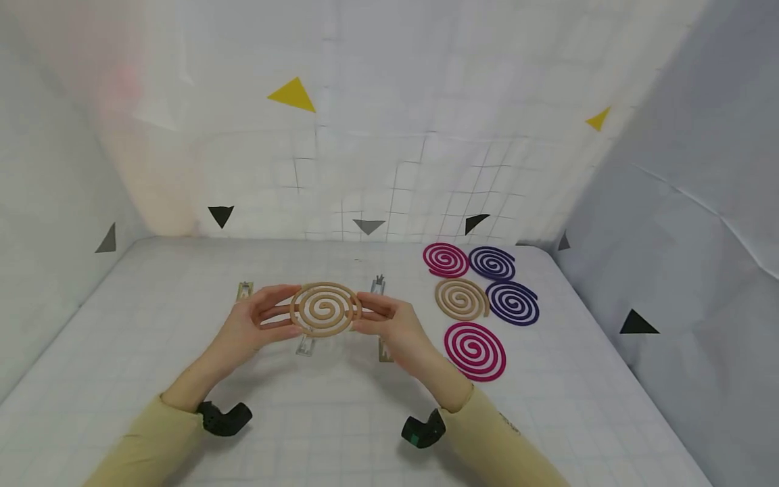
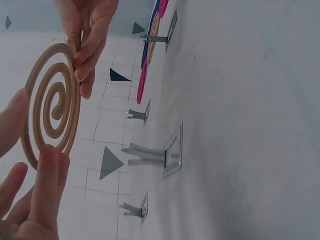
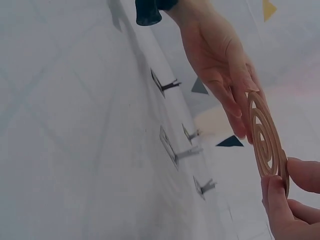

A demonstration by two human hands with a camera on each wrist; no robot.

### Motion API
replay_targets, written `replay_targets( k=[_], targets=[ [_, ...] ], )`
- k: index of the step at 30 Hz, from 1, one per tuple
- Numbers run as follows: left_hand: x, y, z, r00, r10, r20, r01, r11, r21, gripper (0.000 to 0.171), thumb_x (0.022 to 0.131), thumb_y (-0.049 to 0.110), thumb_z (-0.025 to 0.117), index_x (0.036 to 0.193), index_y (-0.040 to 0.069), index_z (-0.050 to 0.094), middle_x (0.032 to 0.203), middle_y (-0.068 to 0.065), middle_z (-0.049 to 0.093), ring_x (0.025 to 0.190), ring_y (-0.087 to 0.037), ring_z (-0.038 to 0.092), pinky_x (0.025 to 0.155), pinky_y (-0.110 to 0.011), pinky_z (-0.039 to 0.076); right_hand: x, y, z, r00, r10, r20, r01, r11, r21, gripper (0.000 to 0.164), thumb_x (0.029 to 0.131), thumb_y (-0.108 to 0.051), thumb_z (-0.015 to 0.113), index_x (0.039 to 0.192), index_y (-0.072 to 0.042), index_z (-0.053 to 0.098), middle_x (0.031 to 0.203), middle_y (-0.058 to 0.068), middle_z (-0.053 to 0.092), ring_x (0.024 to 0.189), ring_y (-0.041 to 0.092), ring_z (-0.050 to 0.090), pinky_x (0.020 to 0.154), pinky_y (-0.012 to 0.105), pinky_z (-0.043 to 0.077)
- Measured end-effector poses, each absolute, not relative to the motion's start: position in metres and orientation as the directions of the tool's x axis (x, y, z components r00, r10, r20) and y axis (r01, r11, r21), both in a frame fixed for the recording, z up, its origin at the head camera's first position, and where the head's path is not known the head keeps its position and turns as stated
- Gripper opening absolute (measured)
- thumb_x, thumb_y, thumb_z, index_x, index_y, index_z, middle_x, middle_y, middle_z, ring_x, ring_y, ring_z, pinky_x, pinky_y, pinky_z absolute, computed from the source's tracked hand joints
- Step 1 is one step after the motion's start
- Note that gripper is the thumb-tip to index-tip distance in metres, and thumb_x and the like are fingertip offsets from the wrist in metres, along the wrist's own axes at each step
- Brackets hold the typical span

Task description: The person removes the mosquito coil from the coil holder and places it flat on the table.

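Note:
Between both hands a tan mosquito coil (image 1: 325,309) is held up above the table, its spiral face toward the head camera. My left hand (image 1: 245,323) pinches its left edge between thumb and fingers. At the opposite edge, my right hand (image 1: 403,331) grips the rim the same way. Below and around the hands stand small metal coil stands, one at the back left (image 1: 245,291), one at the back right (image 1: 378,285), one at the front left (image 1: 305,345) and one at the front right (image 1: 385,351), partly behind the right hand. The left wrist view shows a stand's upright forked prongs (image 2: 145,154).
Right of the hands lie two pink coils (image 1: 475,351), two dark purple coils (image 1: 513,303) and another tan coil (image 1: 461,299), flat and close together. White sheeting (image 1: 426,101) with triangle markers walls the table (image 1: 316,433) at the back and sides.

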State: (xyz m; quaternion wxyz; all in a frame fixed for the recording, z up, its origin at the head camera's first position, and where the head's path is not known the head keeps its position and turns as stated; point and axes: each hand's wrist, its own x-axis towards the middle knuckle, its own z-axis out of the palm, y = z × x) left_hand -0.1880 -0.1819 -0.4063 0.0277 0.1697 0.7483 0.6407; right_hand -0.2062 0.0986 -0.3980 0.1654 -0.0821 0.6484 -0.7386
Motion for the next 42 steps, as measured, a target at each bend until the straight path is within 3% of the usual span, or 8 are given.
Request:
replay_targets(
  k=[8,14,20,27,34,42],
  targets=[
    [-0.196,-0.145,-0.406,-0.935,0.310,0.171,0.227,0.156,0.961,0.073,0.080,0.014,0.083,0.144,0.011,0.049,0.149,-0.011,0.050,0.134,-0.033,0.053,0.102,-0.034,0.052,-0.209,0.136,-0.393,-0.933,-0.340,-0.118,0.139,-0.037,-0.990,0.054,0.089,0.000,0.070,0.141,-0.004,0.055,0.139,0.016,0.059,0.121,0.021,0.064,0.103,0.033,0.052],
    [-0.202,-0.113,-0.404,-0.928,0.319,0.195,0.254,0.155,0.955,0.071,0.080,0.012,0.083,0.144,0.008,0.049,0.148,-0.012,0.051,0.138,-0.031,0.049,0.110,-0.039,0.044,-0.213,0.167,-0.390,-0.934,-0.326,-0.148,0.144,0.035,-0.989,0.058,0.090,-0.002,0.069,0.145,-0.006,0.051,0.142,0.014,0.058,0.123,0.018,0.062,0.111,0.035,0.045],
    [-0.208,-0.080,-0.403,-0.918,0.337,0.210,0.266,0.128,0.956,0.070,0.082,0.012,0.082,0.144,0.006,0.049,0.148,-0.012,0.051,0.140,-0.027,0.046,0.112,-0.032,0.042,-0.217,0.202,-0.387,-0.940,-0.310,-0.143,0.127,0.072,-0.989,0.060,0.090,-0.002,0.069,0.146,-0.003,0.048,0.145,0.017,0.054,0.119,0.015,0.064,0.100,0.028,0.052],
    [-0.215,-0.042,-0.409,-0.904,0.360,0.230,0.272,0.072,0.959,0.073,0.082,0.010,0.081,0.145,0.002,0.046,0.148,-0.014,0.051,0.140,-0.028,0.047,0.113,-0.030,0.041,-0.216,0.242,-0.385,-0.945,-0.288,-0.154,0.126,0.114,-0.985,0.061,0.090,-0.006,0.071,0.147,-0.004,0.048,0.146,0.017,0.053,0.117,0.010,0.064,0.098,0.031,0.054],
    [-0.218,-0.016,-0.412,-0.915,0.338,0.220,0.241,0.020,0.970,0.072,0.081,0.004,0.081,0.144,-0.001,0.046,0.147,-0.017,0.051,0.140,-0.029,0.047,0.115,-0.041,0.039,-0.218,0.264,-0.385,-0.940,-0.313,-0.135,0.096,0.139,-0.986,0.062,0.091,-0.009,0.070,0.148,-0.003,0.046,0.149,0.019,0.049,0.117,0.010,0.064,0.102,0.037,0.052],
    [-0.218,0.012,-0.415,-0.921,0.334,0.199,0.222,0.033,0.974,0.073,0.082,0.008,0.081,0.145,0.000,0.046,0.147,-0.015,0.052,0.139,-0.028,0.048,0.114,-0.039,0.041,-0.226,0.299,-0.386,-0.935,-0.335,-0.118,0.049,0.207,-0.977,0.064,0.090,-0.013,0.073,0.147,0.000,0.046,0.151,0.019,0.047,0.118,0.010,0.063,0.098,0.019,0.051]
  ],
)
